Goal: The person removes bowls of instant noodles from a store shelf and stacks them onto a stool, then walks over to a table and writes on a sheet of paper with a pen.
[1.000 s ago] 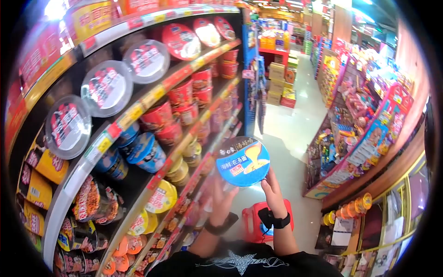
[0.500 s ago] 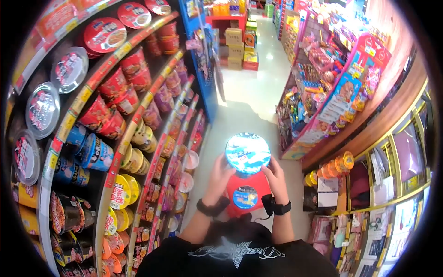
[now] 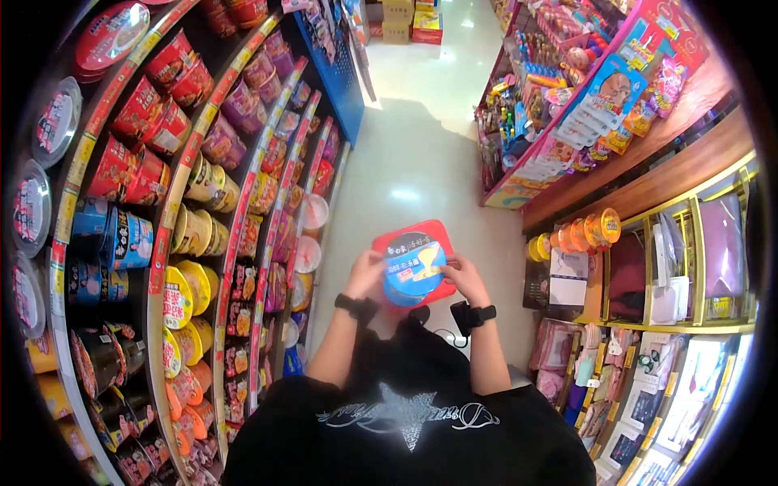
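Fingers of left hand (image 3: 366, 274) and right hand (image 3: 465, 279), partly spread, grip a round, smooth-lidded blue tub (image 3: 413, 271).

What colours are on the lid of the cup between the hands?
The lid is blue and black; the head view shows it.

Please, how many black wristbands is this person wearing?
2: the left wristband, on the wrist behind the left hand, and the right wristband, behind the right hand.
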A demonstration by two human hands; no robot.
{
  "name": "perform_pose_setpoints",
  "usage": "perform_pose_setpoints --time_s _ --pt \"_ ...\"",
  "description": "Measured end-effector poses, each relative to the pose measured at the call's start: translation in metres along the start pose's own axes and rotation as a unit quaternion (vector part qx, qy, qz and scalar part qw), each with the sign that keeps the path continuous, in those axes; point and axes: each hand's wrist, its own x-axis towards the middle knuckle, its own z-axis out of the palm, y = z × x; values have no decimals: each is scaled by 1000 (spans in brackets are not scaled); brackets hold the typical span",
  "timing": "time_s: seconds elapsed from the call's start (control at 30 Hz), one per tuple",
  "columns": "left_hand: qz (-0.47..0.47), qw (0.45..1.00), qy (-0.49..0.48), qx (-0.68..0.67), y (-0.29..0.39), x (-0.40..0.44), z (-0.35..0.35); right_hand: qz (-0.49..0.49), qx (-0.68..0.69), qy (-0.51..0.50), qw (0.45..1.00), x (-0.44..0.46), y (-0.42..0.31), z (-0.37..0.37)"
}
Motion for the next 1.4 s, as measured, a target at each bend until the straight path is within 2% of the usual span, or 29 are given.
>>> perform_pose_setpoints --time_s 0.33,0.43,0.53,0.63,0.7,0.73,0.83,0.87,0.97,1.0,1.1,1.13,1.17,1.27,1.37,1.4 --pt "-103 988 22 110 -107 20 -10 56 -146 -57 986 31 103 18" --pt "-104 991 29 79 -119 20 -14 70 -56 -31 995 22 96 22" --pt "-127 992 5 2 -103 9 -16 92 -77 -61 991 21 86 17" --pt "-128 989 -13 -66 -98 5 -17 61 -43 -71 995 24 99 12" --pt "-117 982 -26 -148 -103 6 -25 144 -3 -72 987 26 95 6" --pt "-144 978 -15 -150 -112 10 -27 186 18 -72 980 28 90 7" --pt "-202 966 -37 -157 -127 21 -31 173 61 -27 983 26 101 14" --pt "-222 961 -45 -161 -132 25 -29 210 124 -55 968 34 120 15" --pt "-283 934 -36 -216 -151 43 -19 273 197 -48 940 53 170 28" --pt "-316 929 -41 -187 -132 45 -13 250 249 -53 934 58 194 33" --pt "-259 913 -146 -279 -160 69 3 228 339 -96 908 66 191 47" --pt "-311 896 -150 -278 -182 83 6 247 373 -69 892 69 199 52" --pt "-305 904 -151 -259 -204 88 6 256 392 -58 882 72 207 55" --pt "-282 923 -166 -205 -190 100 4 276 402 -54 871 74 222 57" --pt "-296 927 -173 -154 -184 107 1 285 400 -59 869 79 224 57" --pt "-237 944 -188 -132 -196 110 0 287 400 -59 868 81 224 59"
